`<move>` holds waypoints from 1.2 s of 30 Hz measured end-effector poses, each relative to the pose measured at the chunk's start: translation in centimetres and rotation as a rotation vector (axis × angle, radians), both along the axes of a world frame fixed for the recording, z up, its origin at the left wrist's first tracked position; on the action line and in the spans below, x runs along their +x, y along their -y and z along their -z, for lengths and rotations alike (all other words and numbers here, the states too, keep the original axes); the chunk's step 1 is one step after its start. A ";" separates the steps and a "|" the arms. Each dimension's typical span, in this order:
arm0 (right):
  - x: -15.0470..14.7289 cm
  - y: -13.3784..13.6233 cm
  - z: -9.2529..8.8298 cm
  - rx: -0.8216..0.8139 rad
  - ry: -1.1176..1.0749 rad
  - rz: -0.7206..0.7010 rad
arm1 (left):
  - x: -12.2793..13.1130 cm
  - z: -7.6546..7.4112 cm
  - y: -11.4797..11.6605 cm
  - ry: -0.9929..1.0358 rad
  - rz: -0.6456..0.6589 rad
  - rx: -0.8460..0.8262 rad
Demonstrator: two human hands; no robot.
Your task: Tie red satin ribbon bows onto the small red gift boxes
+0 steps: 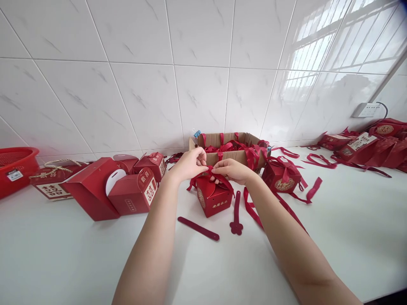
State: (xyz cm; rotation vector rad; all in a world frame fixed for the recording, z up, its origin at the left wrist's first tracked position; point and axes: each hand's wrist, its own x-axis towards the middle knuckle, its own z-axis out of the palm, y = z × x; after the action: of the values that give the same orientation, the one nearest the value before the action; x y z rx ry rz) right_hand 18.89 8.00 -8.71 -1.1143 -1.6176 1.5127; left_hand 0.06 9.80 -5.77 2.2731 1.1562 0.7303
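In the middle of the white table stands a small red gift box (pixel 216 202) with gold lettering on its front. A red ribbon (pixel 226 182) is gathered in a knot or bow at its top. My left hand (pixel 190 163) pinches the ribbon from the left, thumb and fingers together. From the right, my right hand (pixel 232 170) grips the ribbon close to the knot. Part of the knot is hidden behind my fingers. On the table in front of the box lie a dark red strap (pixel 199 228) and a dark red flower-ended strip (pixel 236 214).
Behind the box, a cardboard box (pixel 237 157) holds red ribbons. Another ribboned gift box (pixel 282 176) stands at right, near loose ribbons (pixel 321 163). Several red boxes (pixel 132 192) and a red plastic basket (pixel 19 169) stand left. More red boxes (pixel 359 146) lie far right by the tiled wall.
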 end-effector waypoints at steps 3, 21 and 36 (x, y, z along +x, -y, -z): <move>0.0 0.0 0.0 -0.010 -0.009 -0.011 | 0.0 -0.3 0.3 -0.054 0.079 -0.098; 0.2 -0.3 0.4 0.068 0.011 -0.007 | 0.8 0.3 0.2 -0.192 -0.004 -0.047; -0.1 0.5 -0.5 0.434 0.492 0.167 | 1.2 0.5 0.1 -0.238 0.046 -0.058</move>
State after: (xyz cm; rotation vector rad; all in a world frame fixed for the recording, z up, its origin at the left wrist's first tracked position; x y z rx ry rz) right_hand 18.77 7.45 -8.19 -1.3870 -1.9912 0.7555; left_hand 1.30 9.71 -6.31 2.3763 1.2081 0.4107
